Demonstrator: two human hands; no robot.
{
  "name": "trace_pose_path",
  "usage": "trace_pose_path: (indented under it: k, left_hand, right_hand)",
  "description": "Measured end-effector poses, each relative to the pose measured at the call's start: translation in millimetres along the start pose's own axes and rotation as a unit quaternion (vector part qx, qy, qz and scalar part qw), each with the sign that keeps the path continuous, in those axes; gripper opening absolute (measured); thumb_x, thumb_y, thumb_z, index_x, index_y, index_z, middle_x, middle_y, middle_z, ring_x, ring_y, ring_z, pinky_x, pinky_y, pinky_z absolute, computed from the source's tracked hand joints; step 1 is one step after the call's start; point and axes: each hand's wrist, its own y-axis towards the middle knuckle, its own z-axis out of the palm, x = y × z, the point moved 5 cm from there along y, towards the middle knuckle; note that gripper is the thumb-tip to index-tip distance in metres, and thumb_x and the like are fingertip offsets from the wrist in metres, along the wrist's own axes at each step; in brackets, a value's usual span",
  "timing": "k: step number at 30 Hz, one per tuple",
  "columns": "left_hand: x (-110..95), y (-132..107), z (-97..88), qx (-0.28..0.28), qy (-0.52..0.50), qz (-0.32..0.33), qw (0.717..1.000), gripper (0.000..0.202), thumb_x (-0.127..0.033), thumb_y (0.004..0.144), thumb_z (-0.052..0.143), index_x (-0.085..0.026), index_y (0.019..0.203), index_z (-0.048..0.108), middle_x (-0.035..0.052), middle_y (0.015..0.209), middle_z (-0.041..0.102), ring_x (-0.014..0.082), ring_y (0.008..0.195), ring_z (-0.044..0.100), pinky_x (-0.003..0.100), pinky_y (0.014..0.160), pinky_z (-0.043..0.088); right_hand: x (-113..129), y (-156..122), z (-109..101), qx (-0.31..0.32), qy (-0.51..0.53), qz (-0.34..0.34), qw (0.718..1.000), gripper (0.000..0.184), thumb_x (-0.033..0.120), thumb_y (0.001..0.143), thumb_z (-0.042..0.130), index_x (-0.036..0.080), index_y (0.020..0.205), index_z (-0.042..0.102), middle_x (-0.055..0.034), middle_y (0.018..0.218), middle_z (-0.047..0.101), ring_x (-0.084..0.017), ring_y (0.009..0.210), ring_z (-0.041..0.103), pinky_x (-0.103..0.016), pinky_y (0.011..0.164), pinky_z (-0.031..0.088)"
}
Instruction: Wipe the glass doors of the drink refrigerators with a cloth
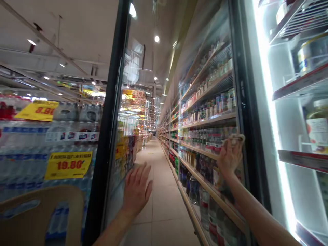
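A glass door (164, 177) in a black frame (109, 112) stands swung out in front of me. My left hand (137, 186) is raised before the glass near the frame's left side, palm forward and fingers stretched; whether it touches the pane I cannot tell. On the right part of the glass, my right hand (229, 157) presses a crumpled light cloth (236, 139) close to the frame's right side. Its fingers lie over the cloth. Bottles on long shelves and an aisle show in the glass.
To the right is a lit cooler with shelves (302, 155) and a juice bottle (317, 126). At the left are stacked packs of water bottles (25, 164) with yellow price signs (68, 165). A beige plastic chair (48, 198) stands at the lower left.
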Motion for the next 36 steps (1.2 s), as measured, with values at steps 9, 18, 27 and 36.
trace_pose_path:
  k: [9, 18, 27, 36]
  left_hand:
    - [14, 40, 0.7, -0.013, 0.036, -0.057, 0.998, 0.066, -0.031, 0.087, 0.047, -0.021, 0.145, 0.016, 0.0117, 0.149, 0.025, 0.0272, 0.138, 0.02, 0.049, 0.111, 0.016]
    - [17, 37, 1.5, -0.026, 0.033, -0.048, 0.998, 0.065, -0.028, 0.087, 0.048, -0.021, 0.144, 0.018, 0.0104, 0.149, 0.025, 0.0261, 0.138, 0.02, 0.05, 0.111, 0.019]
    - [18, 36, 1.8, -0.026, 0.031, -0.045, 0.998, 0.064, -0.029, 0.087, 0.049, -0.021, 0.143, 0.022, 0.012, 0.147, 0.028, 0.0265, 0.138, 0.021, 0.05, 0.11, 0.019]
    - [16, 35, -0.7, -0.025, 0.034, -0.033, 0.999, 0.058, -0.028, 0.087, 0.046, -0.017, 0.142, 0.028, 0.0147, 0.144, 0.035, 0.0255, 0.139, 0.018, 0.048, 0.111, 0.018]
  right_hand:
    - [53, -28, -7, 0.075, 0.032, -0.235, 0.968, 0.041, 0.03, 0.088, 0.036, 0.024, 0.125, 0.053, -0.0089, 0.141, 0.041, -0.024, 0.135, 0.029, -0.047, 0.108, 0.023]
    - [144, -72, -4, 0.117, 0.093, -0.392, 0.908, 0.044, 0.028, 0.083, 0.047, 0.032, 0.127, 0.05, -0.0019, 0.144, 0.038, -0.022, 0.138, 0.021, -0.043, 0.111, 0.02]
    - [64, -6, -1, 0.004, 0.042, -0.05, 0.998, 0.047, 0.028, 0.089, 0.033, 0.02, 0.134, 0.043, -0.0139, 0.145, 0.032, -0.029, 0.137, 0.023, -0.055, 0.105, 0.024]
    - [95, -45, -6, 0.071, 0.064, -0.287, 0.953, 0.042, 0.028, 0.088, 0.041, 0.03, 0.129, 0.048, -0.0058, 0.142, 0.04, -0.021, 0.136, 0.026, -0.046, 0.109, 0.022]
